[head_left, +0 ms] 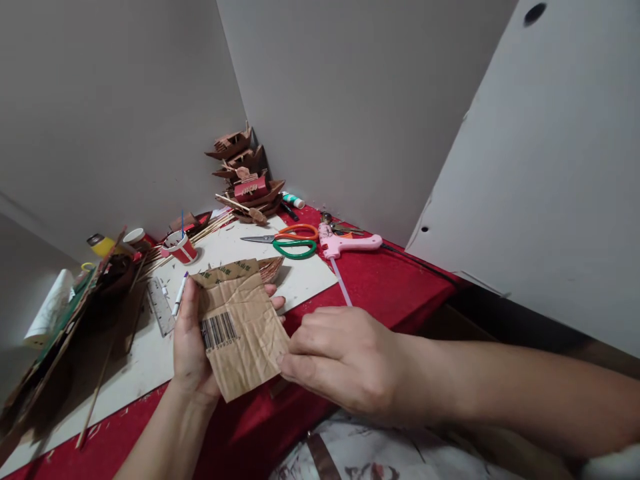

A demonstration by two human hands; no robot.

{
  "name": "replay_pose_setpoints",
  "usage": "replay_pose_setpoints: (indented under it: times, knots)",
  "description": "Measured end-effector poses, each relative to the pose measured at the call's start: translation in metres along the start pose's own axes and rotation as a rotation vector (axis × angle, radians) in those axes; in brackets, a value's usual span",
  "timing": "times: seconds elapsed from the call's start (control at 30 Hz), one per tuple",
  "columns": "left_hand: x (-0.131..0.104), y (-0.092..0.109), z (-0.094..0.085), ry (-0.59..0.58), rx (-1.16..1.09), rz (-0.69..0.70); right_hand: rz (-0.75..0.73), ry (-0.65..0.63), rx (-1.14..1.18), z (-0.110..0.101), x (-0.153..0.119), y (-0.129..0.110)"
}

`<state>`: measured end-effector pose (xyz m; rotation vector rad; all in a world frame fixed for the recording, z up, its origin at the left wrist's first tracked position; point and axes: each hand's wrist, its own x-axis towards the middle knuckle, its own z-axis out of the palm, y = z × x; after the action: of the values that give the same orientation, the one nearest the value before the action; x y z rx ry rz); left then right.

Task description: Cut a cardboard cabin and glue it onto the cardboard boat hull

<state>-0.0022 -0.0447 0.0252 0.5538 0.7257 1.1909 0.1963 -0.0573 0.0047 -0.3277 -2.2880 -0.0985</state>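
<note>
A creased piece of brown cardboard (250, 340) with a printed barcode and a strip of green lettering along its top is held up above the table's near part. My left hand (193, 333) supports it from the left and behind, thumb along the left edge and fingertips showing past the right side. At the lower right corner, my right hand (340, 357) pinches the cardboard between thumb and curled fingers. Just behind the cardboard, a small brown boat shape (271, 269) is partly hidden.
Scissors (295, 240) and a pink glue gun (350, 241) lie beyond my hands. Stacked model boats (253, 190) stand in the corner. Leftward are a paper cup (181, 248), a ruler (160, 307), a marker (180, 295), sticks and leaning cardboard (55, 353). Walls rise behind.
</note>
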Motion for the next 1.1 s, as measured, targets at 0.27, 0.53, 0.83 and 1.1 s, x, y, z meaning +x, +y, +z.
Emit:
replay_pose_setpoints:
  times: [0.27, 0.53, 0.83, 1.1]
  knots:
    - [0.003, -0.003, -0.005, -0.038, 0.033, -0.126, -0.161, -0.175, -0.148, 0.000, 0.008, 0.000]
    - [0.004, -0.003, -0.002, 0.011, 0.023, -0.158, -0.195, -0.242, -0.086, 0.007, 0.010, 0.007]
    - [0.000, -0.009, 0.007, 0.026, 0.000, -0.202, 0.203, -0.238, 0.473, 0.017, 0.000, 0.026]
    - [0.000, -0.007, -0.001, 0.024, -0.010, -0.277, -0.027, -0.265, 0.383, 0.004, 0.000, 0.023]
